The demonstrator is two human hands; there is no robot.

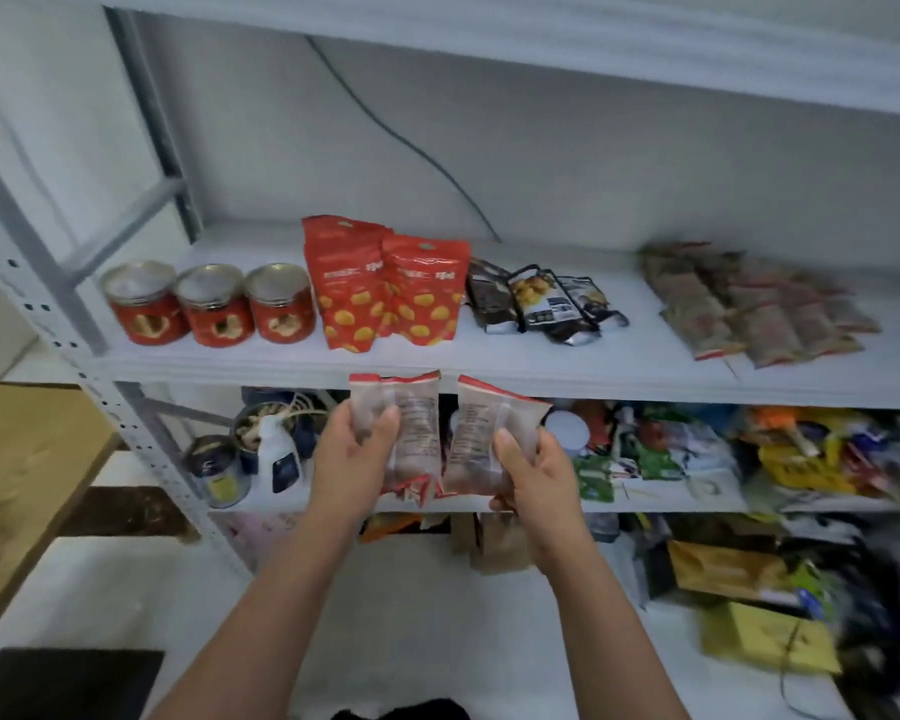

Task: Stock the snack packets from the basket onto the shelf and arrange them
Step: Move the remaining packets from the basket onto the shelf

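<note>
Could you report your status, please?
Left hand grips clear red-edged snack packet; right hand grips matching packet. Both before white metal shelf. Nothing in the way.

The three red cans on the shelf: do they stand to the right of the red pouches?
No, the red cans stand to the left of the red pouches, in a row.

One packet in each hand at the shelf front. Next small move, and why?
Probably raise both hands up and rightward to the bare patch of shelf between the dark packets and the flat row of red-ended packets. The left hand grips the left packet, the right hand the right packet, both in front of the shelf edge, not yet on it; they seem to match that row.
</note>
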